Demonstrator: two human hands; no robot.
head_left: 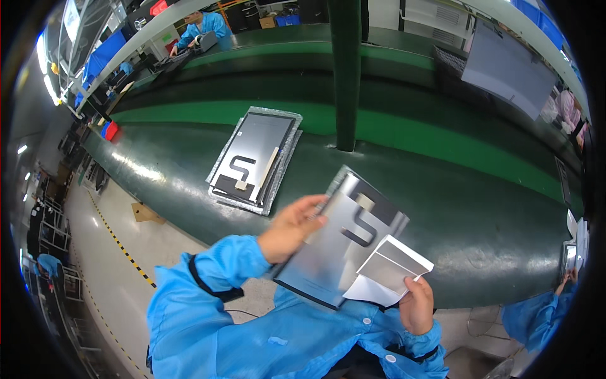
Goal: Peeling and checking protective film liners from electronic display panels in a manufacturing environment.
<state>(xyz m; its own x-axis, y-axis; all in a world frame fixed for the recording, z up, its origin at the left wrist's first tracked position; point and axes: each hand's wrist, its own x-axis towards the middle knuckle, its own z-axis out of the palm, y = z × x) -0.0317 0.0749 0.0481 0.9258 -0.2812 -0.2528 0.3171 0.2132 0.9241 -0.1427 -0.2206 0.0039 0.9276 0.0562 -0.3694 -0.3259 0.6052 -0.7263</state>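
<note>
My left hand (287, 228) is closed on the edge of a flat display panel (319, 249), thumb on top. The panel has a silver back, a black strip at its far end and a black S-shaped ribbon cable. It is tilted above the table's near edge, and its lower part is slightly blurred. A folded white-and-grey sheet (394, 265) is pinched in my right hand (418, 306), overlapping the panel's right side. Whether the sheet touches the panel, I cannot tell. Farther left, a stack of similar panels (252, 158) lies on the table with clear plastic wrap around its edges.
The dark green table (480, 221) runs across the view. A green post (346, 82) rises from it beyond the panel. At the right edge, a person's blue sleeve (543, 316) is close to some pale sheets (581, 243). Another person (211, 25) sits at the far left.
</note>
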